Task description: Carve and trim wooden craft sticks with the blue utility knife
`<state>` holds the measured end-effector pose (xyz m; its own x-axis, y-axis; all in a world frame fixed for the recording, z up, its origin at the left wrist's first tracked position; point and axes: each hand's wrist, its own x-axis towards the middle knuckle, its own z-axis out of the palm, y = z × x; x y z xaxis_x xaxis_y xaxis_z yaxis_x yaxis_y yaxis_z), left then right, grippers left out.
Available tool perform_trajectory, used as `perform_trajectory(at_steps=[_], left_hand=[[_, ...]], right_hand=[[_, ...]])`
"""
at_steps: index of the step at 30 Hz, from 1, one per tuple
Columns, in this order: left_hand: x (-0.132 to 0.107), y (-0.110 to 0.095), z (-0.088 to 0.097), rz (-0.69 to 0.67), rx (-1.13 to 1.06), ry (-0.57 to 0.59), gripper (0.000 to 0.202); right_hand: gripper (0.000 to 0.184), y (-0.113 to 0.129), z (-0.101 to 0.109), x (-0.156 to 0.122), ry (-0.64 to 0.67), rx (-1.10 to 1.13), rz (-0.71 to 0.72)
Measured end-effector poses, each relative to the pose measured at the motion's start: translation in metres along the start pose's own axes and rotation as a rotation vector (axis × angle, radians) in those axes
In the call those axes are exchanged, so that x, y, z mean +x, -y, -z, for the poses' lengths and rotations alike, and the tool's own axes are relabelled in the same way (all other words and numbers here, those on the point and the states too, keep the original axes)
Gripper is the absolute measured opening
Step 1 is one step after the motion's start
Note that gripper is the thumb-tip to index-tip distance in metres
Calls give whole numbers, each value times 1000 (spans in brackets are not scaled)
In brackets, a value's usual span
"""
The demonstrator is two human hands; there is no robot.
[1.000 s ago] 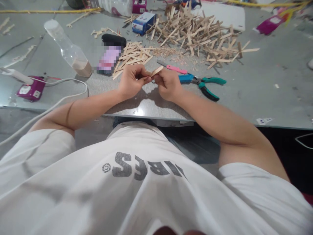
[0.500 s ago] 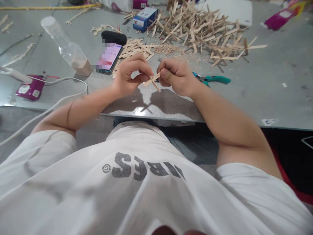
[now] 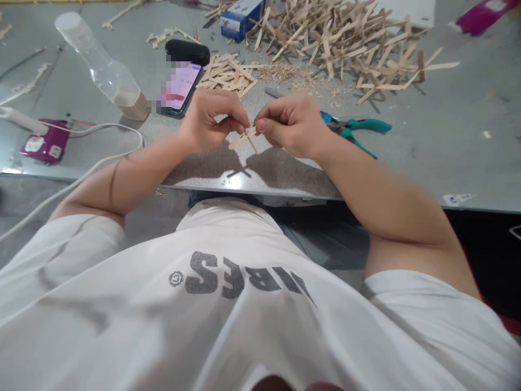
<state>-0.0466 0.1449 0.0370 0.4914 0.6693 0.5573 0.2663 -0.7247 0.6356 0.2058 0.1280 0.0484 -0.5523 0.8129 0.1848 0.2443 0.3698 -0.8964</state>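
My left hand (image 3: 209, 122) and my right hand (image 3: 291, 125) meet above the near edge of the grey table (image 3: 427, 157). Both pinch a small cross of two thin wooden sticks (image 3: 243, 139) between thumb and fingers. The cross pokes out below my fingertips, and its upper part is hidden by them. Teal-handled pliers (image 3: 358, 129) lie just right of my right hand. A small flat stack of sticks (image 3: 228, 73) lies beyond my hands, and a big heap of joined stick pieces (image 3: 345, 41) lies further back.
A phone (image 3: 179, 89) and a black case (image 3: 187, 52) lie beyond my left hand. A clear plastic bottle (image 3: 101, 70) lies on its side at left. A magenta box (image 3: 43, 146) with a white cable (image 3: 101, 163) sits at the left edge. A blue box (image 3: 242, 16) stands at the back.
Both hands lifted off the table and came towards me. The single stick seen a second ago now forms a cross with a second one. The view tilted down slightly.
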Motion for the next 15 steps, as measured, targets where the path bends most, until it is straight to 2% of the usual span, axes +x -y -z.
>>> perform_trajectory(at_steps=[4,10,15], left_hand=[[0,4,-2,-3,-33,-6,49],[1,5,-2,40,-22,-14,60],[4,9,-2,-78,-60,36,70]], right_hand=[[55,3,-8,-3,20,0,-5],[50,3,-8,-6,7,32,-17],[53,4,-7,-7,39,29,12]])
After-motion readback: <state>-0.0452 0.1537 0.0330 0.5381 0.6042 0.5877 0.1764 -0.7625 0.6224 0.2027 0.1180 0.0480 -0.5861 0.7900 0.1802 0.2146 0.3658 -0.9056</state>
